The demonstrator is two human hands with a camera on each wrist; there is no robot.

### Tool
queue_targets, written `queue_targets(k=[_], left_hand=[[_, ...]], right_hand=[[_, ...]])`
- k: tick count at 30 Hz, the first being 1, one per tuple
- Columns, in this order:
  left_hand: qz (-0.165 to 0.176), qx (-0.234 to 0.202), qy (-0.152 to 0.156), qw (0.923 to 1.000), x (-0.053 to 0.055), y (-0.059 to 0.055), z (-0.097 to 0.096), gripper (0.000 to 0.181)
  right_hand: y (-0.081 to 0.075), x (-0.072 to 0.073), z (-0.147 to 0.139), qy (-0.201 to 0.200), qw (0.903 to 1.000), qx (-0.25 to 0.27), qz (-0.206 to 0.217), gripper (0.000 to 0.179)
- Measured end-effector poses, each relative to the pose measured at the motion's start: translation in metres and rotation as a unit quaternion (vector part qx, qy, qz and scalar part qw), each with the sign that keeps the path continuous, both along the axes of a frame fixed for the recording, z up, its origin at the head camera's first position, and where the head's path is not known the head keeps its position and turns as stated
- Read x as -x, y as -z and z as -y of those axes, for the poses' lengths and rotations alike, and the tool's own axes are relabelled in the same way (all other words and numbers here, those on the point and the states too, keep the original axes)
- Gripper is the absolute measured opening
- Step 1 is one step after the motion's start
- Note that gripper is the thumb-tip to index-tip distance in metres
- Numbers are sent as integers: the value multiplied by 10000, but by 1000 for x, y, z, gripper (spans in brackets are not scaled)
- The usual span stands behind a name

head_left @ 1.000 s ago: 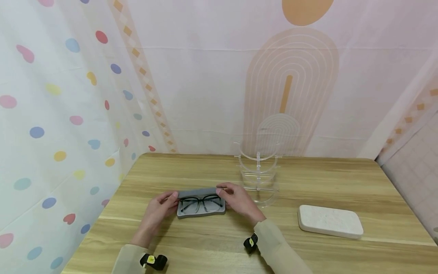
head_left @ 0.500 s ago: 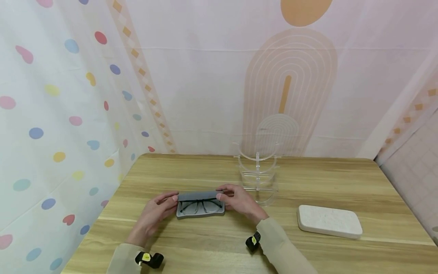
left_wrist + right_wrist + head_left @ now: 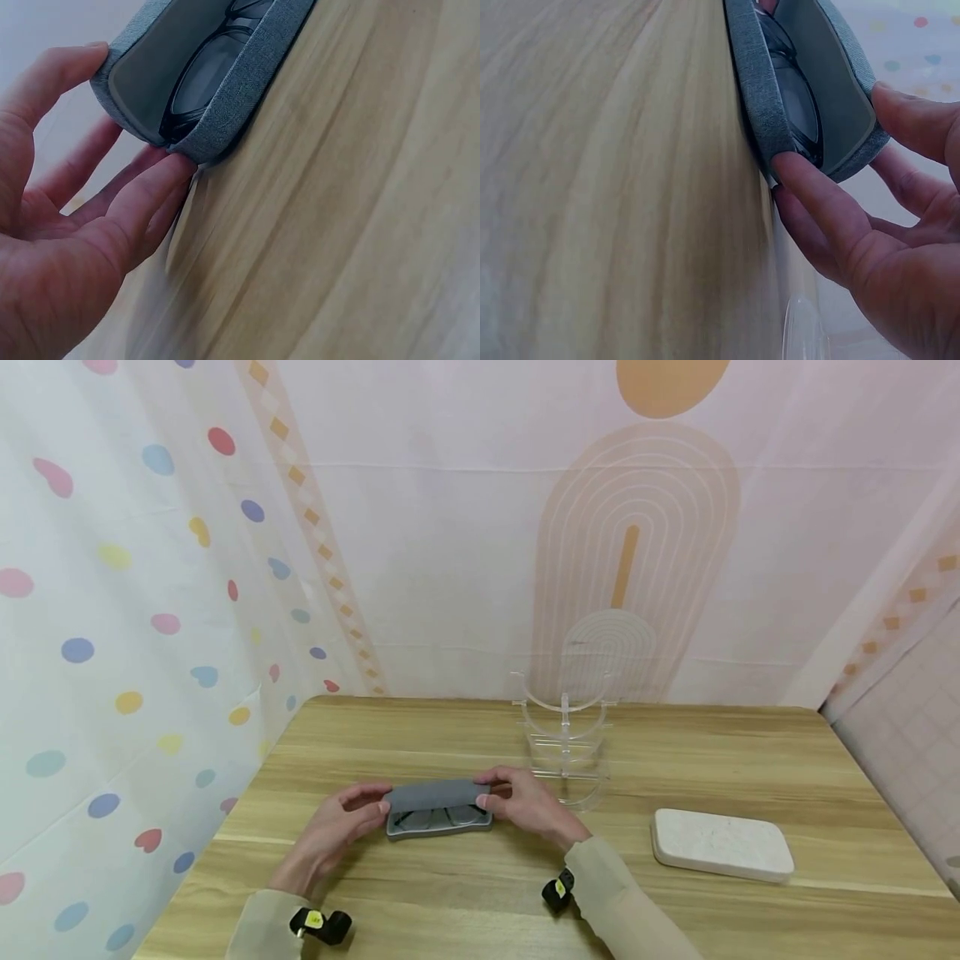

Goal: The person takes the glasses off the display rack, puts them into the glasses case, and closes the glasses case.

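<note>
A grey glasses case [image 3: 438,814] lies near the middle of the wooden surface [image 3: 675,752], its lid half lowered over dark glasses [image 3: 206,79]. The left hand [image 3: 341,827] pinches its left end, the right hand [image 3: 525,806] its right end. A white case [image 3: 722,845] lies well apart at right.

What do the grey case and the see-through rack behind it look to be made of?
The grey case looks covered in woven fabric or felt over a stiff shell: the wrist views show a matte, heathered weave, with a smooth grey lining inside. The see-through rack looks like clear acrylic or similar hard plastic: transparent curved tiers with bright edges, the wall pattern showing through.
</note>
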State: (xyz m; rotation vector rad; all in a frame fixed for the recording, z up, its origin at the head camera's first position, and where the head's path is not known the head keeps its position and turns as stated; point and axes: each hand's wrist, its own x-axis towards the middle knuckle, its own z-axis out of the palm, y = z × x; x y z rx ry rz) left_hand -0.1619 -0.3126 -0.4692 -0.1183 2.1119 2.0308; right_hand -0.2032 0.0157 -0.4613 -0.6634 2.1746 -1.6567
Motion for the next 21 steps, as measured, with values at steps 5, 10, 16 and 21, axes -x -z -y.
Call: queue_targets(k=[5,10,16,21], left_hand=[[-16,183,92,9998,-1,-1,1,54],[-94,480,51,9988,-2,0,1,53],[-279,731,4,9969,-4,1,-1,53],[-361,751,65,9965,-5,0,-2,54]], right_hand=[[1,-1,1,-29,9997,-134,-178,30],[2,-3,1,-16,9994,-219,-285,30],[5,-5,2,131,9945,-735,-740,31],[5,-6,4,169,9927,-829,-864,32]])
